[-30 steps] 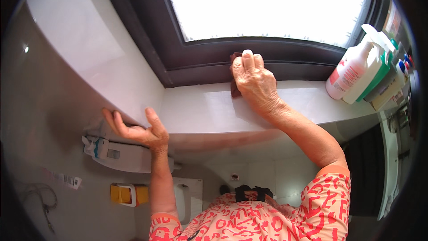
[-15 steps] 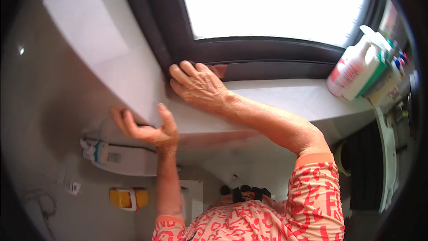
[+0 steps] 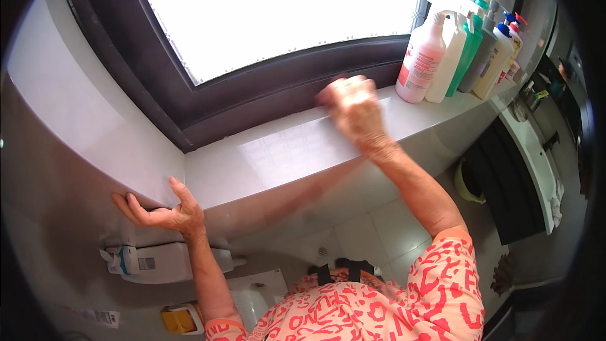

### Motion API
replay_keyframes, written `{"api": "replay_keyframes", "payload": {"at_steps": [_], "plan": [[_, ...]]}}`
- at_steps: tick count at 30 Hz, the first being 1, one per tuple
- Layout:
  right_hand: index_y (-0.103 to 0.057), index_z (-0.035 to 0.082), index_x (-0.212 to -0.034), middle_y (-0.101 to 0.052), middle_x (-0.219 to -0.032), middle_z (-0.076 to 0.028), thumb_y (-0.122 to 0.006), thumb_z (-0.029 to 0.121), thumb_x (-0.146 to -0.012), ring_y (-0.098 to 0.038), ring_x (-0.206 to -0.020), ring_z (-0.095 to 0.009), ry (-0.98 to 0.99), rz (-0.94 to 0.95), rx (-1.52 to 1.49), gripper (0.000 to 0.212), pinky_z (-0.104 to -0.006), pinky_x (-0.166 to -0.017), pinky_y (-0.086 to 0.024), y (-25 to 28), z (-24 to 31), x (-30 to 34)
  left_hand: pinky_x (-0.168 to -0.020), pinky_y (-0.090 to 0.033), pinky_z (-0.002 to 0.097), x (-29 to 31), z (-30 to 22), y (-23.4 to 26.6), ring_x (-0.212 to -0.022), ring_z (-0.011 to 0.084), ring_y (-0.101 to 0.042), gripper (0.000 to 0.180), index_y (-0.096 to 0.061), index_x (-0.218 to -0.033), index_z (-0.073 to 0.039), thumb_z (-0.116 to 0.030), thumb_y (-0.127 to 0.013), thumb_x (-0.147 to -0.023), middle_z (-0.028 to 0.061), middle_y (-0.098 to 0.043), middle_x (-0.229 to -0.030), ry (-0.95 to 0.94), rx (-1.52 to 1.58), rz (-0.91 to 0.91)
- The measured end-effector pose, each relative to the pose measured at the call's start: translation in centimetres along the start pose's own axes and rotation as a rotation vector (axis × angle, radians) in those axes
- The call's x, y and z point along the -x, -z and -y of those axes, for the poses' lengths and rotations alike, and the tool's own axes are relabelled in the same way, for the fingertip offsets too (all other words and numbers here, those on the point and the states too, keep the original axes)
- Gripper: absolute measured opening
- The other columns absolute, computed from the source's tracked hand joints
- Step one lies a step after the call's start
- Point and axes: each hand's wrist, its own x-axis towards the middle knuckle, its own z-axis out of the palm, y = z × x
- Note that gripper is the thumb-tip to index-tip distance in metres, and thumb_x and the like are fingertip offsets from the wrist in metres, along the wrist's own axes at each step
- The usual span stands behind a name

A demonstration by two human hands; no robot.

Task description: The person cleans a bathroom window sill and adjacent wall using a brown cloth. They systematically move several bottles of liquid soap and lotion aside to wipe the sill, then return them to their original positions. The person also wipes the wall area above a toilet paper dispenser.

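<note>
My left hand (image 3: 165, 209) rests at the lower corner of the white window recess (image 3: 82, 101), its fingers stretched along the edge and the thumb raised apart. Nothing shows in it. Over the pale window sill (image 3: 271, 151), my right hand (image 3: 355, 110) is closed, with the fingers curled toward the dark window frame (image 3: 278, 85). Motion blurs its fingertips, and whatever they may hold is hidden. A pink-and-white spray bottle (image 3: 421, 60) stands on the sill to the right of that hand.
Beside the spray bottle stand a green bottle (image 3: 466, 57), a grey pump bottle (image 3: 481, 57) and a cream bottle (image 3: 495, 66). Below the sill are a white cistern (image 3: 167, 262), a yellow-and-white container (image 3: 181, 319) and, at right, a dark cabinet (image 3: 505, 183).
My right hand has moved right along the frame, away from the left corner. The view has shifted right, showing more of the bottles. My left hand stays at the recess edge.
</note>
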Motion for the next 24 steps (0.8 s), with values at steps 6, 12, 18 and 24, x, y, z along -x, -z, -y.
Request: {"api": "replay_keyframes", "payload": {"at_steps": [6,12,18,24], "plan": [[-0.055,-0.005,-0.106,-0.053,-0.106,-0.021,-0.060,0.035,-0.088,-0.049,-0.103,-0.034,-0.323,0.330,0.299,0.045,-0.0451,-0.087,-0.046,0.9,-3.0,1.4,-0.110,-0.023,0.0538,0.6,0.3,0.2,-0.137,0.0408,-0.024,0.072,-0.025,-0.139,-0.001,-0.019,-0.065,-0.081,0.0280,-0.021,-0.145,0.013,-0.020,0.006],[-0.050,-0.007,-0.110,-0.047,-0.109,-0.025,-0.056,0.029,-0.089,-0.046,-0.100,-0.036,-0.076,0.416,0.098,0.042,-0.0458,-0.088,-0.044,-0.7,3.0,0.6,-0.110,-0.024,0.0531,0.5,-0.4,0.6,-0.136,0.0401,-0.023,0.073,-0.021,-0.140,-0.002,-0.016,-0.063,-0.082,0.0277,-0.015,-0.146,0.048,-0.043,0.069],[-0.049,-0.008,-0.110,-0.047,-0.110,-0.022,-0.054,0.013,-0.080,-0.047,-0.102,-0.037,0.071,0.384,-0.148,0.037,-0.0483,-0.084,-0.045,-1.8,9.7,-0.5,-0.112,-0.018,0.0540,0.6,-0.1,1.2,-0.139,0.0420,-0.017,0.072,-0.018,-0.142,-0.001,-0.013,-0.057,-0.082,0.0295,-0.012,-0.148,0.034,-0.018,0.132],[-0.052,-0.005,-0.114,-0.048,-0.114,-0.021,-0.057,0.010,-0.079,-0.047,-0.103,-0.039,0.241,0.362,-0.344,0.039,-0.0495,-0.085,-0.045,-4.5,14.9,-1.9,-0.114,-0.014,0.0525,0.5,-0.9,3.7,-0.141,0.0399,-0.016,0.069,-0.022,-0.145,0.001,-0.014,-0.054,-0.085,0.0254,-0.014,-0.151,0.132,0.064,0.289]]}}
